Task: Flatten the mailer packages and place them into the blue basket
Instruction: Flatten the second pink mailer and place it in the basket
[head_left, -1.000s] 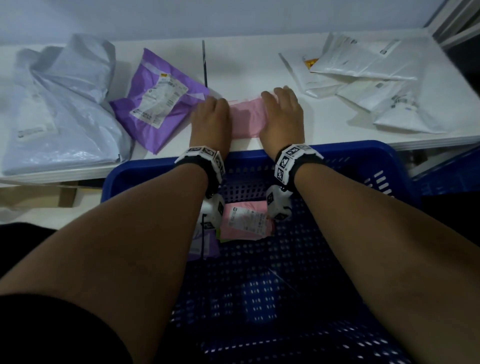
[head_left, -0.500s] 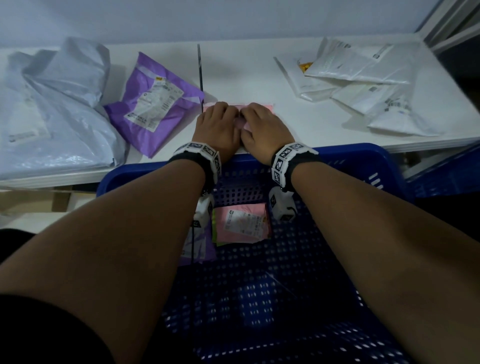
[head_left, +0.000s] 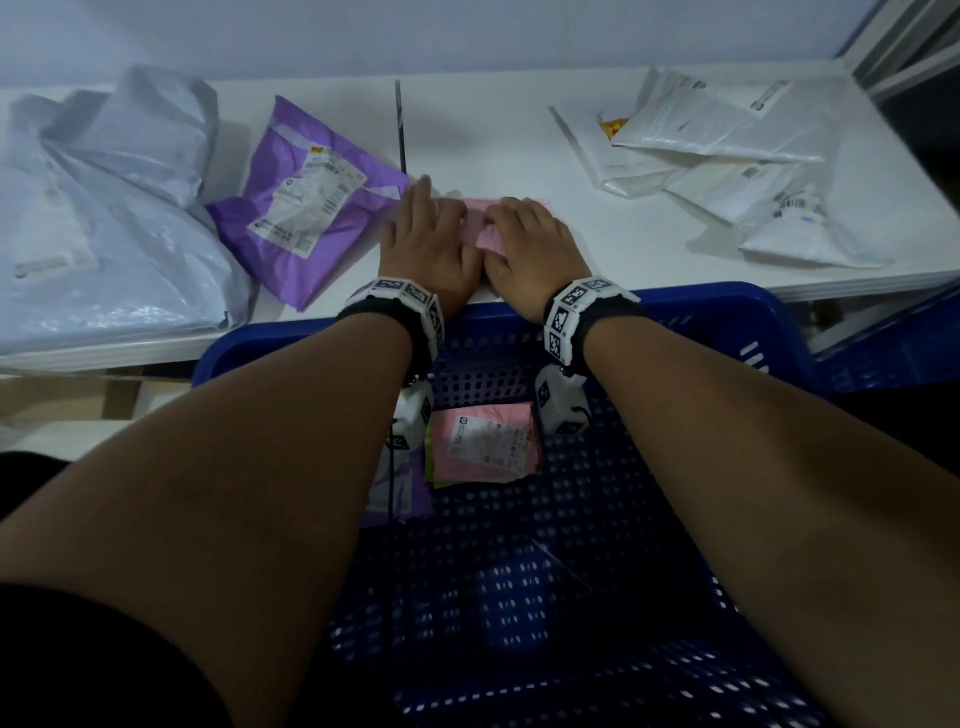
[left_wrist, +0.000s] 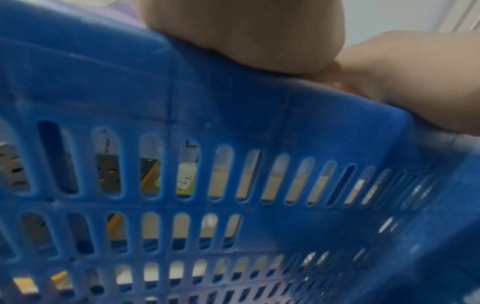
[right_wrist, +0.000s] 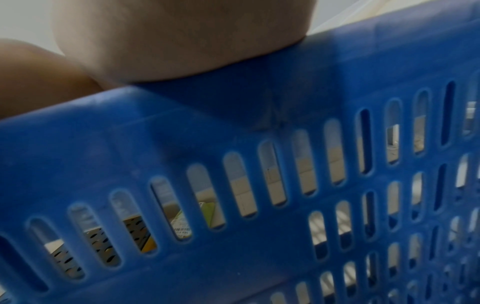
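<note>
A small pink mailer (head_left: 479, 232) lies on the white table (head_left: 467, 135) near its front edge. My left hand (head_left: 423, 236) and right hand (head_left: 532, 241) lie side by side on top of it, palms down with fingers stretched flat, hiding most of it. The blue basket (head_left: 701, 306) stands just below the table edge, under my forearms. It holds a pink labelled mailer (head_left: 483, 441), a purple one (head_left: 402, 491) and a green edge. Both wrist views show only the basket wall (left_wrist: 233, 115) (right_wrist: 233, 115) and the heel of each palm above the rim.
A purple mailer (head_left: 306, 208) lies just left of my hands, with bulky grey mailers (head_left: 104, 218) beyond it. Several white mailers (head_left: 727, 156) are heaped at the right of the table. A dark seam (head_left: 399, 124) splits the tabletop.
My hands were apart on the pink mailer's two ends, then slid together over its middle. The left fingers now stretch farther out to the left.
</note>
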